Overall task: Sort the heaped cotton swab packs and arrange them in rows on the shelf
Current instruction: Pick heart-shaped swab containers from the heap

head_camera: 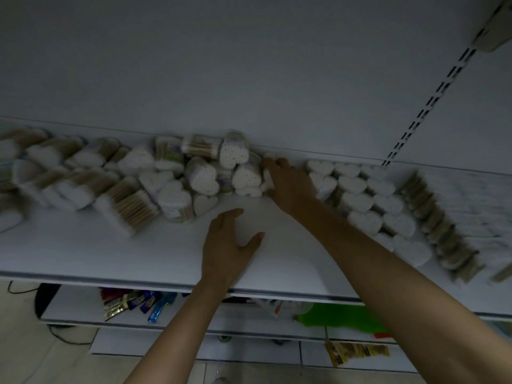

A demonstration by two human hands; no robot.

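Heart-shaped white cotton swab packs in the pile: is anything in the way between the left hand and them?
Nothing visible. Only bare white shelf lies between the open left hand and the nearest heart-shaped white cotton swab pack of the heap. The right hand touches the heap's right edge.

Back panel (249,65): plain white, dim light. Slotted upright (432,101) runs diagonally across it at right; a shelf end (493,31) sits at the top right corner. Lower shelf (72,309): gold foil packets (116,306), purple packets (146,300) and a blue packet (160,306) in a loose cluster at left. Bright green pack (338,314) at right, with a small red item (381,335) just beside it. One tier down: yellow-and-black packet (357,351). Floor (27,356): pale. A black cable (63,338) trails near a dark rounded object (45,297), type unclear.
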